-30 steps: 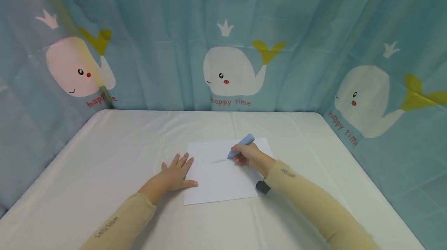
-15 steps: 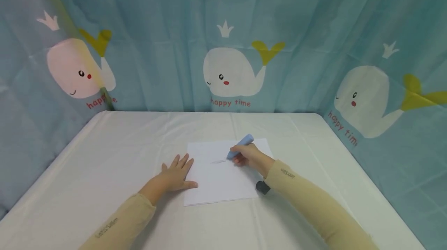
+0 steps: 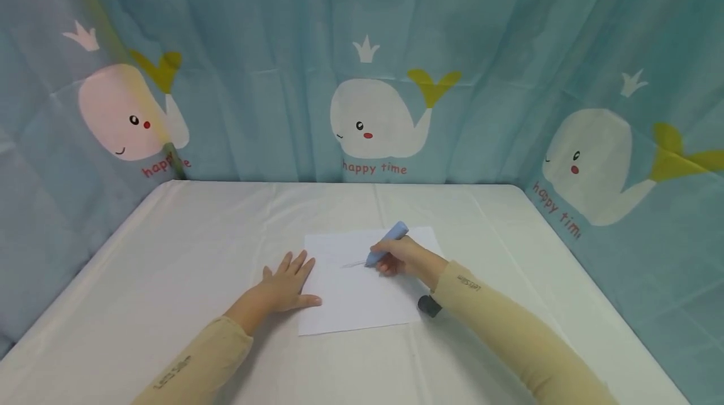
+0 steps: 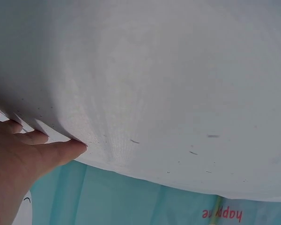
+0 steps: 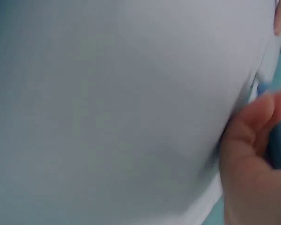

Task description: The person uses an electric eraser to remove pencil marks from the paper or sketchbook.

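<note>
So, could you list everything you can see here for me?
Curtain: one, teal-blue, behind and beside the table
Whales: three, whitish with yellow tails, across the curtain
Crowns: three, white, above the whales
Lettering: three, red, below the whales
Table: one, white, in front
Paper: one, white, on the table
Drawn mark: faint, count unclear, greyish, on the paper
Pen: one, light blue, slanted over the paper
Sleeves: two, beige, on both arms
Left hand: one, bare, at the paper's left edge
Right hand: one, bare, gripping the pen
</note>
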A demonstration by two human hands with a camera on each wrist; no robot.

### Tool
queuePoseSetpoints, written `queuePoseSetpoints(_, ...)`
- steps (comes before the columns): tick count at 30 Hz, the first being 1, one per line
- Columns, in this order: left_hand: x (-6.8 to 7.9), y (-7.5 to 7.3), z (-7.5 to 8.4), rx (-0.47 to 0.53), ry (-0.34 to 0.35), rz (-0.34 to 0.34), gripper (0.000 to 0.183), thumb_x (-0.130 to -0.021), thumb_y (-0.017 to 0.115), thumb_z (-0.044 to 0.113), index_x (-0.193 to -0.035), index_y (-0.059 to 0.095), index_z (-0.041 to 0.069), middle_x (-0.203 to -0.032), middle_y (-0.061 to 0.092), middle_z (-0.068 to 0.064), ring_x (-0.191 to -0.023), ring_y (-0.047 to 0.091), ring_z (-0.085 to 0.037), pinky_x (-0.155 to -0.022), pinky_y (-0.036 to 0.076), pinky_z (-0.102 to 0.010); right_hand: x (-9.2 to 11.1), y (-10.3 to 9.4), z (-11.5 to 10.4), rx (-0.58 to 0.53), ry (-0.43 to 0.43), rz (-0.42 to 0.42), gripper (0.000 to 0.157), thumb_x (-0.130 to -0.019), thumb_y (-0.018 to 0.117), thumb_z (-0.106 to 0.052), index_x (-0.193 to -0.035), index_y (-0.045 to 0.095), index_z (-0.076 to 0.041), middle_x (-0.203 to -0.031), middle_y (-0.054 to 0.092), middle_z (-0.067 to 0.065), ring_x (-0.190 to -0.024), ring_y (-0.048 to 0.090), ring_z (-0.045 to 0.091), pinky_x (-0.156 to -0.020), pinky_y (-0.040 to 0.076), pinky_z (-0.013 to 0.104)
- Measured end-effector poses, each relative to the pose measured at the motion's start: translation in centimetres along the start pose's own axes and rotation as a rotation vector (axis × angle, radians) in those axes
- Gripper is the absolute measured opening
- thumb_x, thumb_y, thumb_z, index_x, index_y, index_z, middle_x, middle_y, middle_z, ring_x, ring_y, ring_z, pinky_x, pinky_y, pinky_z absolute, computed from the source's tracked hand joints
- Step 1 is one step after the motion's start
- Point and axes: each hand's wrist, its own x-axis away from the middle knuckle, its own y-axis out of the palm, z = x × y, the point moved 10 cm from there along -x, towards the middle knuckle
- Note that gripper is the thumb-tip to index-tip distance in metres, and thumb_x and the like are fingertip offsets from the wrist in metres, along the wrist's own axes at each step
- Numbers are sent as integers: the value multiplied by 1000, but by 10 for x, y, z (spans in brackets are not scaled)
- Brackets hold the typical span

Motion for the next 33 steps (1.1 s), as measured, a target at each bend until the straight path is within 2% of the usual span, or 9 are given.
queuePoseSetpoints(19,-2,-4,2,-7,3,-3,94,-89,59,58,-152,23,-1,-158,10,-25,-143,3,-49,-100,8,-78,-2,3,-2,1,5,-27,23,-89,67,-11,-102,58,6,-66,60,10,-50,55,12,-51,49,22)
queuePoseSetpoints(22,-1,-2,1,-6,0,-4,94,-89,59,59,-152,23,-1,-158,10,-25,-143,3,-49,-100,8,-78,-1,7,0,17,7,-56,23,-90,67,-12,-101,59,6,-66,61,9,-51,56,12,-52,49,22)
queuePoseSetpoints(29,1,-2,3,-10,7,-10,94,-89,59,58,-152,23,-2,-158,10,-26,-143,3,-50,-99,8,-79,0,4,1,-2,11,-22,23,-89,68,-11,-101,59,6,-65,61,9,-49,55,12,-51,49,21)
queuePoseSetpoints(33,1,0,3,-11,5,-12,93,-89,59,58,-152,23,-2,-158,9,-26,-143,3,-50,-99,9,-79,-1,5,3,-8,18,-56,22,-90,67,-12,-101,60,6,-65,61,9,-50,56,12,-51,49,21)
